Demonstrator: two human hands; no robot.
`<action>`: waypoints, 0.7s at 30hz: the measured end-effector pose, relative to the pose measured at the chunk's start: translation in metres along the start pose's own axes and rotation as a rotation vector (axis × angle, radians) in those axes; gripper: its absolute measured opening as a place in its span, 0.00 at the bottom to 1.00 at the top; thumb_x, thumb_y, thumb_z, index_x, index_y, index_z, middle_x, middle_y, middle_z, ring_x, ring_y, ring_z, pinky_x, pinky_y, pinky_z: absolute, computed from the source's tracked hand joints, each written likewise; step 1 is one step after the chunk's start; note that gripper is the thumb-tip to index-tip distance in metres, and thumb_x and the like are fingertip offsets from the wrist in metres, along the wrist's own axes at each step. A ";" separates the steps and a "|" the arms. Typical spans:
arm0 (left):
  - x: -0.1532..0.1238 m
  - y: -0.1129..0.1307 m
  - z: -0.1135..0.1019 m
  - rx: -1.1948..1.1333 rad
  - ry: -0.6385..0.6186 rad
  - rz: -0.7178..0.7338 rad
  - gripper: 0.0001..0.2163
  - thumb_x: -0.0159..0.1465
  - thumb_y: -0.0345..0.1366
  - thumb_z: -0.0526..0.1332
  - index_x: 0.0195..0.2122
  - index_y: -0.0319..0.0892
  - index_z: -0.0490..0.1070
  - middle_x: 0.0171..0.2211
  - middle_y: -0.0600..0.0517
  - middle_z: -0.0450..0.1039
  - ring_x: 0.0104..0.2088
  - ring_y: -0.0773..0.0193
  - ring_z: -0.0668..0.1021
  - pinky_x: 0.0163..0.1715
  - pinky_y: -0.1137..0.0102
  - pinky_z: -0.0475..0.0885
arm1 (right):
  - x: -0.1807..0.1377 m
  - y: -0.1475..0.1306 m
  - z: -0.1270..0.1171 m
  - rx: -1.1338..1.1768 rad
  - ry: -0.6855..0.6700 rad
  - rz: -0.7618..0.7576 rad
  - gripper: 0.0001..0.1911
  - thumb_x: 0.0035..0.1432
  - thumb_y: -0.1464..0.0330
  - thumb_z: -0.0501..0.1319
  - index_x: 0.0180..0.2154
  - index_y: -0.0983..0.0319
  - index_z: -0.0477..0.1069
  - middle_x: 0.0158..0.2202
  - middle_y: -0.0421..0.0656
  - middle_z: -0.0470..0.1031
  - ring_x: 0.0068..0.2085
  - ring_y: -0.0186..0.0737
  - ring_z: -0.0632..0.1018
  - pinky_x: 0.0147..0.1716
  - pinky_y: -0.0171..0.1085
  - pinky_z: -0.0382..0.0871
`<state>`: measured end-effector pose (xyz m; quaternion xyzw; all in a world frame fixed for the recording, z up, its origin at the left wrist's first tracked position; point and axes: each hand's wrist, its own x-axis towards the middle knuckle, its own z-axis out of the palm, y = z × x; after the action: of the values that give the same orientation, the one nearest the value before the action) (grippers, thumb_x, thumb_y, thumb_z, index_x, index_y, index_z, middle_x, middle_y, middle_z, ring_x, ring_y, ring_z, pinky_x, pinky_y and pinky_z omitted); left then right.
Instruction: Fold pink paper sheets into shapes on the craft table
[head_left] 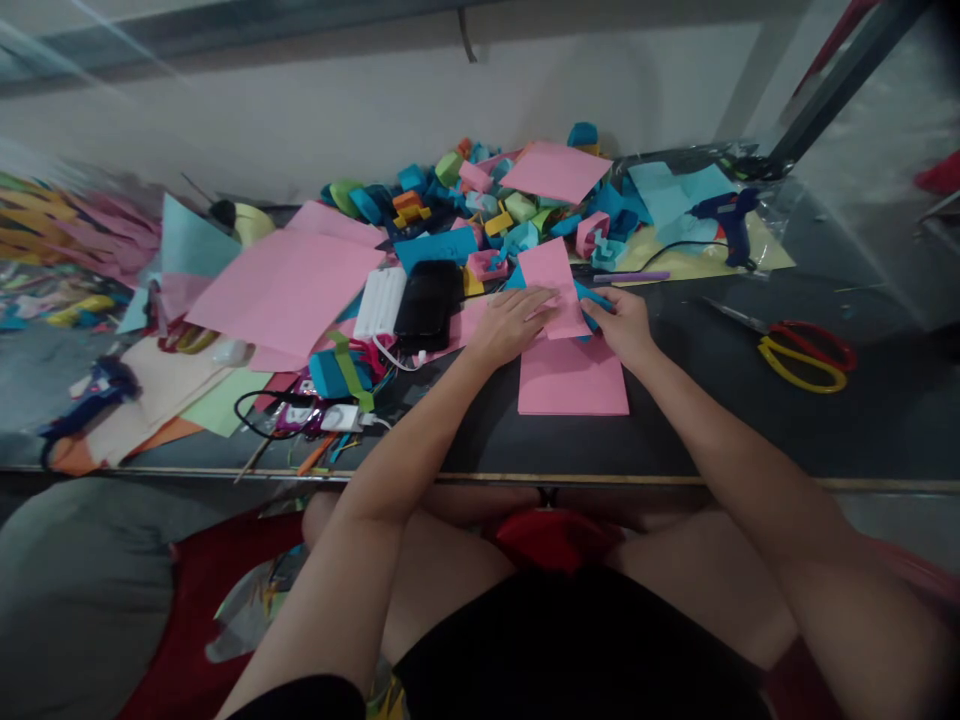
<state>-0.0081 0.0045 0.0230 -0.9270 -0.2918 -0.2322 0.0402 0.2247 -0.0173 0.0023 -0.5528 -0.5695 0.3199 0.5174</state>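
Note:
Over the dark table, my left hand (512, 322) rests on a small pink paper piece (556, 270), its fingers and thumb against the left edge. My right hand (624, 322) pinches a blue paper piece (592, 300) that shows from under the pink one on the right. More of the blue is covered by the pink paper and my fingers. Just below both hands lies a neat stack of pink paper (574, 380), its far part hidden. Scissors (802, 350) with red and yellow handles lie to the right of my right hand.
Folded colourful paper pieces (480, 200) are heaped along the back. Left of my hands lie a black phone (427, 305), a white power bank (379, 303) and large pink sheets (292, 280). Glue guns stand at far right (731, 222) and far left (94, 395). A purple pen (630, 277) lies behind my right hand.

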 end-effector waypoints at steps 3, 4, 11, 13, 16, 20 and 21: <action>-0.002 -0.004 0.004 -0.020 0.085 -0.073 0.16 0.75 0.31 0.51 0.54 0.44 0.79 0.55 0.44 0.81 0.60 0.57 0.79 0.58 0.58 0.74 | 0.000 0.000 -0.001 -0.014 -0.001 -0.011 0.24 0.54 0.48 0.67 0.38 0.62 0.81 0.29 0.41 0.78 0.29 0.39 0.75 0.30 0.39 0.71; -0.003 -0.005 0.005 -0.027 0.120 -0.115 0.16 0.76 0.32 0.51 0.53 0.44 0.79 0.52 0.45 0.83 0.58 0.57 0.81 0.57 0.58 0.74 | 0.000 0.000 -0.001 -0.028 -0.001 -0.008 0.24 0.55 0.48 0.66 0.39 0.62 0.81 0.29 0.42 0.78 0.29 0.40 0.75 0.30 0.39 0.71; -0.008 -0.009 -0.001 0.047 0.251 -0.289 0.17 0.75 0.36 0.52 0.50 0.47 0.82 0.43 0.46 0.85 0.50 0.56 0.84 0.52 0.57 0.75 | 0.002 0.002 0.000 -0.089 0.025 0.001 0.19 0.56 0.53 0.66 0.38 0.61 0.81 0.29 0.43 0.78 0.33 0.44 0.79 0.32 0.40 0.74; -0.008 -0.008 -0.002 0.058 0.251 -0.295 0.17 0.75 0.36 0.52 0.51 0.46 0.82 0.45 0.45 0.85 0.50 0.55 0.84 0.52 0.57 0.75 | 0.001 0.001 -0.001 -0.088 0.018 0.002 0.18 0.56 0.54 0.65 0.39 0.62 0.82 0.30 0.43 0.79 0.34 0.45 0.79 0.33 0.41 0.74; -0.008 -0.008 -0.001 0.077 0.260 -0.351 0.17 0.73 0.35 0.53 0.53 0.45 0.81 0.47 0.43 0.84 0.52 0.54 0.83 0.53 0.56 0.75 | 0.001 -0.001 -0.004 -0.140 0.030 -0.011 0.19 0.57 0.55 0.65 0.41 0.62 0.82 0.31 0.44 0.81 0.35 0.47 0.81 0.36 0.44 0.75; -0.010 -0.014 -0.001 0.149 0.324 -0.478 0.19 0.73 0.33 0.52 0.58 0.48 0.77 0.55 0.45 0.82 0.60 0.52 0.79 0.59 0.53 0.72 | 0.002 -0.007 -0.012 -0.304 0.059 -0.069 0.18 0.60 0.58 0.64 0.45 0.62 0.83 0.38 0.47 0.85 0.39 0.50 0.83 0.45 0.49 0.77; -0.010 -0.016 -0.002 0.160 0.335 -0.506 0.19 0.72 0.32 0.51 0.59 0.49 0.76 0.56 0.45 0.81 0.62 0.52 0.77 0.61 0.52 0.71 | 0.003 -0.008 -0.015 -0.344 0.059 -0.082 0.18 0.61 0.59 0.63 0.46 0.62 0.83 0.42 0.49 0.85 0.42 0.52 0.84 0.48 0.50 0.76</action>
<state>-0.0253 0.0122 0.0197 -0.7677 -0.5199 -0.3605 0.1014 0.2367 -0.0187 0.0144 -0.6187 -0.6224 0.1801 0.4442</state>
